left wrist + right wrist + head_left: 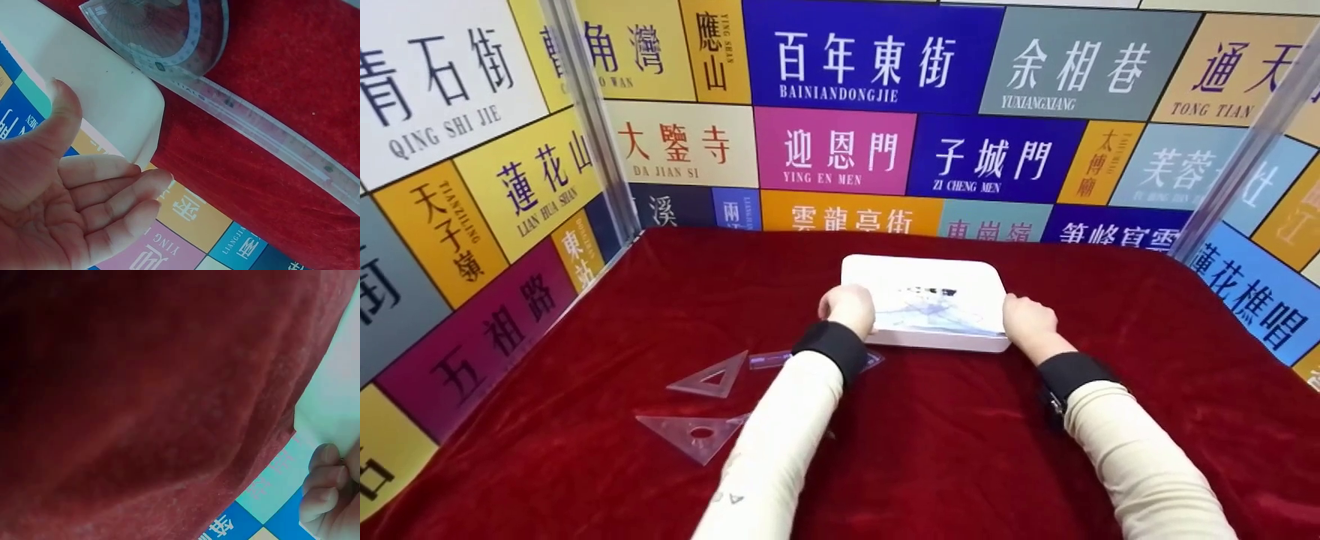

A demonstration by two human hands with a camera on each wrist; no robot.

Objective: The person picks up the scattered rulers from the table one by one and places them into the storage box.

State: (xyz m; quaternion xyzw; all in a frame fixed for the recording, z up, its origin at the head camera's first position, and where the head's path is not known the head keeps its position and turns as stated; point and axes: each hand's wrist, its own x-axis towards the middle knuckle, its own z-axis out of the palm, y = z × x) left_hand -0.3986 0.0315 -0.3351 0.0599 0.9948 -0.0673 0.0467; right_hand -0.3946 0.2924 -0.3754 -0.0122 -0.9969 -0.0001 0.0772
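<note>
A white rectangular board (930, 289) with a blue smudged print lies on the red cloth (930, 450). My left hand (849, 307) is at its near left corner. In the left wrist view that hand (84, 208) is spread, thumb up beside the board's rounded corner (107, 84), fingers straight and holding nothing. My right hand (1027, 319) is at the board's near right corner. The right wrist view shows its fingers (323, 486) curled against the board's edge (337, 399).
Two clear set squares (712, 375) (697, 435) lie on the cloth to the left of my left arm. A clear straight ruler (264, 129) and a protractor (163, 34) lie just by the board's left corner. Printed sign walls (840, 97) enclose the table on three sides.
</note>
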